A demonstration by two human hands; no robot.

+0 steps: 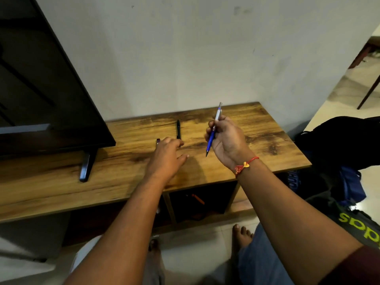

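Gripping a blue pen [213, 130] in the right hand [228, 140], tip down, raised over the right half of the bench [267, 145]. Reaching with the left hand [166, 155], fingers loose and holding nothing, toward the near end of the black pen [178, 129] lying close to the back edge. Risk from here: nudging this round pen with a careless fingertip and rolling it away, or knocking the small dark piece [158, 141] just beside the fingers.

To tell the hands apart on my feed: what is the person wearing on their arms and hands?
Both forearms are bare, with no gloves. The right hand has a red thread bracelet with a yellow-orange knot at its wrist; a dark maroon sleeve shows at that upper arm. The left hand and its wrist wear nothing visible.
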